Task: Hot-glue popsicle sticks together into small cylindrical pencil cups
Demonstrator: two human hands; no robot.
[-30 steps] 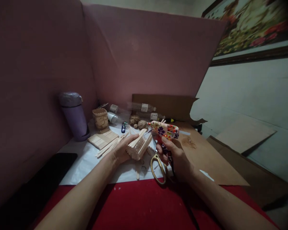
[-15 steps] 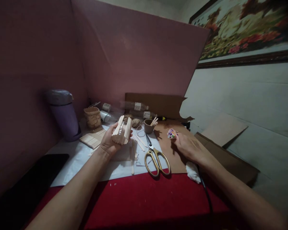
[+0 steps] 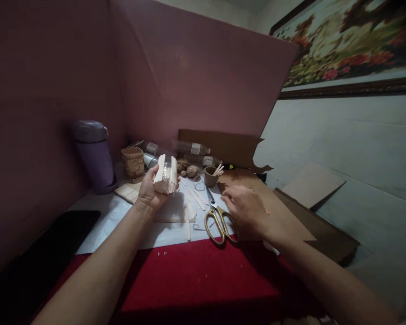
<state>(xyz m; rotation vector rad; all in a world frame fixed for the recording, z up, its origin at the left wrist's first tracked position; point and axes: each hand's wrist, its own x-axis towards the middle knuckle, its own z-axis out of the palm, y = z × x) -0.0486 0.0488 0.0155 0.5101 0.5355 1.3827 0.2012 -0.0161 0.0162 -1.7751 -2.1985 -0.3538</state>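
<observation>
Gripping a clear plastic bottle piece [image 3: 167, 175] with flat wooden sticks [image 3: 159, 174] running down its sides, the left hand [image 3: 149, 189] is holding it up over the white sheet [image 3: 103, 223] on the tabletop, thumb and fingers wrapping around it. Bare plastic is showing between the sticks, so it's only partly covered.

Right hand [image 3: 245, 205] is hanging back-up over the brown cardboard [image 3: 292, 229], fingers curling down, and honestly I can't tell if anything's in it from where I'm standing. It's sitting just beside the big scissors [image 3: 214, 206], which are lying with their gold handles pointing toward the person and one handle partly tucked behind the hand. Some white scrap [image 3: 271, 248] is peeking out under that forearm.

Loose sticks [image 3: 187, 223] are lying around left of the scissors. Behind those, a small brown cup [image 3: 210, 177] is holding more sticks, and balls of twine [image 3: 192, 171] are sitting next to it. Plastic bottles [image 3: 195, 148] are lying on their sides further back. Over on the left, a tan pot [image 3: 134, 163] and a purple tumbler [image 3: 96, 164] are standing upright. Red cloth [image 3: 196, 275] is covering the near edge.
</observation>
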